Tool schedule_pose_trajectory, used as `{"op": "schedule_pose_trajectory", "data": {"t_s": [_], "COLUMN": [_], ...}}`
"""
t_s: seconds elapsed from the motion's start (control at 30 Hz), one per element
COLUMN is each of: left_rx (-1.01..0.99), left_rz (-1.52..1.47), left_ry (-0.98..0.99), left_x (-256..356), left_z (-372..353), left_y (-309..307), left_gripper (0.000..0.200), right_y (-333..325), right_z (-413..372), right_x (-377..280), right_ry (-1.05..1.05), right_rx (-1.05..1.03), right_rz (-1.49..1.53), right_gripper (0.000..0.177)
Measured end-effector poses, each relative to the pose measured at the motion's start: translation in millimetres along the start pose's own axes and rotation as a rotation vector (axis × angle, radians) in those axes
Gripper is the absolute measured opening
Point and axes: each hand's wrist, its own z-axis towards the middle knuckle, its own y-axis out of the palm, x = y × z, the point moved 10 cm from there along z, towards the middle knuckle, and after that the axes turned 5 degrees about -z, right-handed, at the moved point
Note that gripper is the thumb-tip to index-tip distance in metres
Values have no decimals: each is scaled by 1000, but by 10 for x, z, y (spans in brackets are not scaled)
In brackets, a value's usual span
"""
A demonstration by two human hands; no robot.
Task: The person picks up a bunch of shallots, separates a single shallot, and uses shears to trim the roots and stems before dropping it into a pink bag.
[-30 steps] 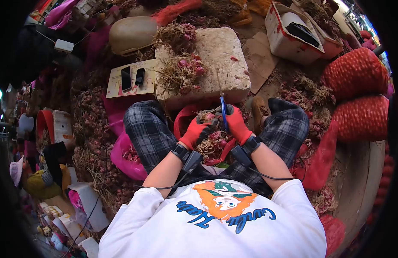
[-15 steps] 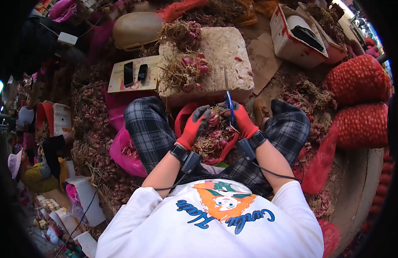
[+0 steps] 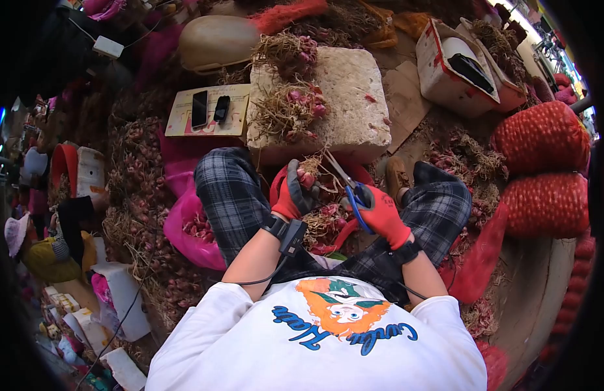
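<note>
My left hand [image 3: 293, 190], in a red glove with dark fingers, is closed round a small bunch of shallots [image 3: 306, 177] with dry stalks. Blue-handled scissors [image 3: 353, 189] are in my right hand [image 3: 379, 212], gloved the same way. Their blades point up and left, at the dry stalks beside the bunch. Below and between the hands lie more shallots [image 3: 324, 225] in a red mesh bag. Just ahead stands a pale foam block [image 3: 354, 98] with two bundles of shallots [image 3: 292, 111] along its left side.
Left of the block, a phone [image 3: 199, 109] and a small black device [image 3: 221, 109] lie on a board [image 3: 178, 124]. Full red mesh sacks [image 3: 540, 137] are stacked at the right. A foam box [image 3: 432, 72] stands at the upper right. Loose shallots [image 3: 142, 176] cover the left ground.
The scissors have swung from nearly upright to tilted left, with the blades now by the stalks. My right hand has moved right and down. My left hand has lifted the bunch into view.
</note>
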Motion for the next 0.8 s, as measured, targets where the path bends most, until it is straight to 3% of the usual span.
{"op": "schedule_pose_trajectory", "data": {"t_s": [0.03,0.07,0.27,0.33,0.43,0.53,0.67,0.8], "left_rx": [37,-132,114,83,57,26,82,23], "left_rz": [-46,-39,-16,4,-23,-34,-51,-29], "left_ry": [-3,83,95,85,108,221,348,338], "left_x": [17,85,86,67,100,226,269,284], "left_z": [-16,53,-107,-105,-94,-62,-96,-186], "left_y": [-3,53,81,68,17,2,42,142], "left_gripper": [41,41,35,34,34,35,36,36], "right_y": [22,58,155,201,60,93,167,223], "right_z": [-104,-190,-355,-323,-350,-415,-462,-437], "right_x": [-46,-30,48,9,-50,61,-33,-66], "right_ry": [-17,-7,-97,-112,-15,31,18,48], "right_rx": [-24,-22,143,131,154,51,33,-10], "right_rz": [-112,-144,-277,-378,-327,-125,-82,-116], "right_gripper": [34,36,43,48,44,37,33,32]}}
